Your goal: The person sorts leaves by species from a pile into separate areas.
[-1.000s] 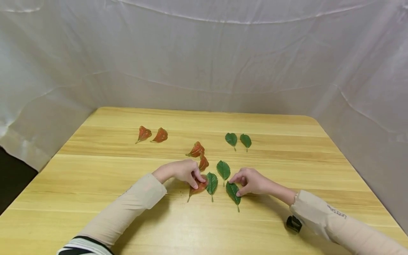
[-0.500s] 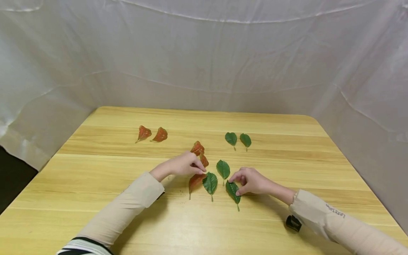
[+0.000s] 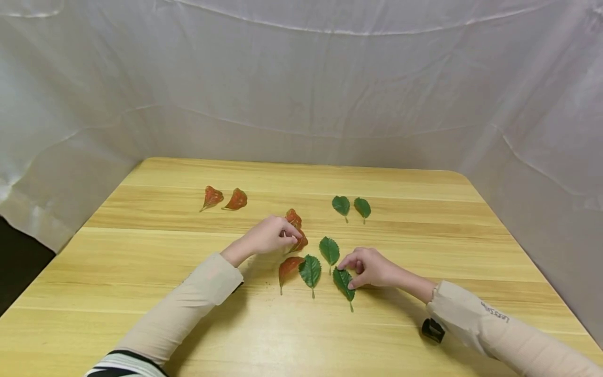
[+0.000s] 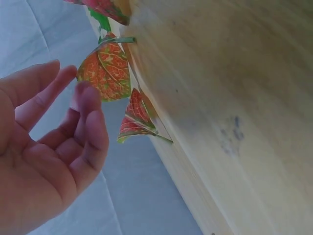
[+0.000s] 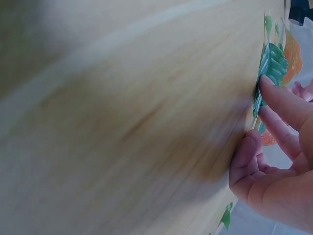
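Note:
My left hand (image 3: pixel 269 234) is over the red leaf (image 3: pixel 299 243) in the middle of the wooden table, fingertips right at its upper part. In the left wrist view, the thumb stands apart from the bent fingers, whose tips reach the edge of an orange-red leaf (image 4: pixel 108 73). With thumb and index finger, my right hand (image 3: pixel 374 269) pinches a green leaf (image 3: pixel 344 283) lying on the table; the right wrist view shows the thumb on that leaf (image 5: pixel 274 63). Between the hands lie two green leaves, one upper (image 3: pixel 329 250) and one lower (image 3: pixel 310 270), the lower beside another red leaf (image 3: pixel 289 268).
Partly behind the left hand lies a red leaf (image 3: pixel 293 217). Farther back are two red leaves (image 3: pixel 213 197) (image 3: pixel 237 199) at the left and two green leaves (image 3: pixel 341 205) (image 3: pixel 362 207) at the right. A pale curtain (image 3: pixel 301 94) surrounds the table (image 3: pixel 301 335).
My left hand has left the lower red leaf, which now lies nearer the green one, and moved up to the red leaf above it. My right hand has stayed on its green leaf.

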{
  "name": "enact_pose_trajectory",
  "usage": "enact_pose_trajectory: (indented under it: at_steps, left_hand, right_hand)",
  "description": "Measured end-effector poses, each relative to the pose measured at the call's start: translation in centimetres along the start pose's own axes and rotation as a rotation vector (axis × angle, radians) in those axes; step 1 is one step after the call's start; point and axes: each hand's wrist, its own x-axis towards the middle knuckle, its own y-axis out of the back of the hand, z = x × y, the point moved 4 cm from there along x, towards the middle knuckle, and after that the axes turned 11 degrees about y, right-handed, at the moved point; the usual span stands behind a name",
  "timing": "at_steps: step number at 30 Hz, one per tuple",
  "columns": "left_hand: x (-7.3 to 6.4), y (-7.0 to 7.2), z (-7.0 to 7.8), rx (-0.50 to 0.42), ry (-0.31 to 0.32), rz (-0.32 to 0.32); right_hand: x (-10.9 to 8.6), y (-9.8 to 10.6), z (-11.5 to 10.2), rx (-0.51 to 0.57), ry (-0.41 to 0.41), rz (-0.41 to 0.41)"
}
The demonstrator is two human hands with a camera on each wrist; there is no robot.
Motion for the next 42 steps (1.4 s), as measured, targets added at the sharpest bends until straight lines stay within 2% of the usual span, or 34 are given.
enact_pose_trajectory:
  at_steps: [6,13,18,26,30,42]
  left_hand:
    - [0.3,-0.3,0.1,0.003,-0.016,-0.009]
    - [0.5,-0.8,0.1,0.017,-0.025,-0.05]
    - [0.6,-0.7,0.1,0.002,-0.043,-0.043]
    - [0.6,0.7,0.1,-0.127,-0.034,0.071]
    - [0.7,1.7,0.0,-0.155,-0.031,0.137]
    - [1.1,5.2,-1.3,-0.219,0.081,0.232]
  right_hand:
    - [0.0,0.0,0.1,0.0,0.0,-0.007]
    - [0.0,-0.1,0.1,0.017,0.002,-0.006]
    - [0.1,-0.1,0.1,0.023,-0.009,-0.008]
    - [0.1,0.0,0.1,0.001,0.008,-0.008]
    - [0.1,0.0,0.1,-0.001,0.01,-0.005]
    - [0.1,0.0,0.2,-0.002,0.009,-0.006]
